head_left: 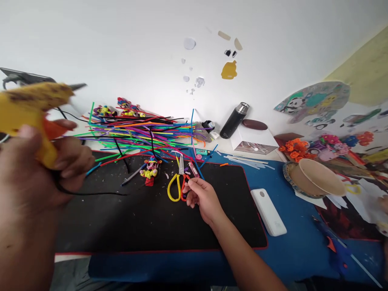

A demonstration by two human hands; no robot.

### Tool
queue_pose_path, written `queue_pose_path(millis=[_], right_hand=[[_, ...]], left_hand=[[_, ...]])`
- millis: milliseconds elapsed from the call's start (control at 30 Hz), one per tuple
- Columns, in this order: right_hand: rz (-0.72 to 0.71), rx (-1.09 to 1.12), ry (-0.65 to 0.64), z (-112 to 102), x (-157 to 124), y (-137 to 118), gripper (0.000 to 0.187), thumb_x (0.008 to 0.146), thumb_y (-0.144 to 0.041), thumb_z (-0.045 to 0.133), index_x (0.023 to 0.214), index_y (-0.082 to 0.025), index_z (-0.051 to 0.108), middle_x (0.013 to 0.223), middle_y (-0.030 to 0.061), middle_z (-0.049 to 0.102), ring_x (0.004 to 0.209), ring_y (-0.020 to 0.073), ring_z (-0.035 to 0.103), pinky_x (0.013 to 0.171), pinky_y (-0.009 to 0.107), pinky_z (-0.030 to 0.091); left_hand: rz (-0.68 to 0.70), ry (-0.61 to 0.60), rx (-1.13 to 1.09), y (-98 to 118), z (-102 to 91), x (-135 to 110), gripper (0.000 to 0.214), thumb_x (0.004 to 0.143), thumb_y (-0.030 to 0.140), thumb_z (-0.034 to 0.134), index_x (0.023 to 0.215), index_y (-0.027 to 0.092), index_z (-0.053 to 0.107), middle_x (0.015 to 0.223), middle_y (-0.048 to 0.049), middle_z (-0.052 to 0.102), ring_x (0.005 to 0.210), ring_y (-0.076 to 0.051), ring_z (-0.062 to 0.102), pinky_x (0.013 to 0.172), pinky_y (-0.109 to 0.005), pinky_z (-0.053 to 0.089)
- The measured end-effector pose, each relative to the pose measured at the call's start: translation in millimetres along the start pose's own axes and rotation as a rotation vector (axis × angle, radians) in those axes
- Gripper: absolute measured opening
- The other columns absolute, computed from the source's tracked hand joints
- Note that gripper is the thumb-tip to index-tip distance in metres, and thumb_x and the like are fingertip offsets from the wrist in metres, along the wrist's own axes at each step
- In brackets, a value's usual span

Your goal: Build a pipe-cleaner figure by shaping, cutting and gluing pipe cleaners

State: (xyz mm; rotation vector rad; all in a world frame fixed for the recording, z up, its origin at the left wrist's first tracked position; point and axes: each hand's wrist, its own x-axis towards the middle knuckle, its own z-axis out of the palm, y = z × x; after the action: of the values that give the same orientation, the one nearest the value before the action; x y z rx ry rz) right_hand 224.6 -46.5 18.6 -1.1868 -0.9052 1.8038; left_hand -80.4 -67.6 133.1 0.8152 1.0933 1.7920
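Note:
My left hand (pixel 36 169) is raised at the left, close to the camera, and is wrapped round the handle of a yellow glue gun (pixel 28 107) whose nozzle points right. A black cord hangs from it. My right hand (pixel 201 196) rests on the black mat (pixel 151 218), fingers curled at the handles of yellow and red scissors (pixel 178 182). A small pipe-cleaner figure (pixel 150 169) lies just left of the scissors. Behind them is a large pile of coloured pipe cleaners (pixel 136 131).
A white power bank (pixel 268 210) lies on the blue table cover right of the mat. A black flask (pixel 233 119) and a white box (pixel 253 139) stand by the wall. A paper bowl (pixel 315 178) and craft flowers (pixel 303 147) are at the right.

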Motion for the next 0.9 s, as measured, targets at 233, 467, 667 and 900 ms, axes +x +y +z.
queue_pose_path(millis=[233,467,667,900], right_hand=[[-0.08,0.02,-0.066,30.7,31.9,-13.5,0.04,0.078,-0.055,0.085,0.083,-0.017,0.073,0.071,0.0014,0.071,0.044,0.0088,0.057,0.04,0.02,0.037],[-0.184,0.065,-0.012,38.9,60.6,-35.6,0.037,0.079,-0.052,0.085,0.081,-0.018,0.071,0.063,-0.0022,0.065,0.043,0.0081,0.052,0.04,0.02,0.035],[-0.246,0.117,0.041,33.1,75.9,-33.0,0.038,0.081,-0.054,0.083,0.085,-0.018,0.072,0.059,-0.0036,0.061,0.041,0.0081,0.049,0.039,0.021,0.032],[-0.293,0.128,0.129,6.3,74.3,-38.3,0.038,0.081,-0.054,0.082,0.083,-0.018,0.07,0.054,-0.0059,0.055,0.039,0.0074,0.043,0.038,0.021,0.029]], left_hand=[[-0.137,-0.267,0.116,-56.8,33.1,14.4,0.037,0.094,0.052,0.072,0.101,0.016,0.073,0.052,0.0069,0.041,0.042,-0.009,0.036,0.044,-0.024,0.025],[-0.211,-0.399,0.124,-69.3,65.9,44.9,0.038,0.098,0.053,0.069,0.102,0.015,0.071,0.053,0.0076,0.041,0.043,-0.008,0.033,0.046,-0.023,0.026],[-0.182,-0.434,0.31,-76.9,83.5,60.8,0.044,0.096,0.062,0.067,0.094,0.018,0.068,0.053,0.0072,0.041,0.043,-0.011,0.035,0.045,-0.024,0.028],[-0.234,-0.542,0.609,-88.9,80.6,62.7,0.062,0.096,0.073,0.059,0.063,0.02,0.056,0.049,0.0025,0.043,0.046,-0.012,0.036,0.048,-0.026,0.033]])
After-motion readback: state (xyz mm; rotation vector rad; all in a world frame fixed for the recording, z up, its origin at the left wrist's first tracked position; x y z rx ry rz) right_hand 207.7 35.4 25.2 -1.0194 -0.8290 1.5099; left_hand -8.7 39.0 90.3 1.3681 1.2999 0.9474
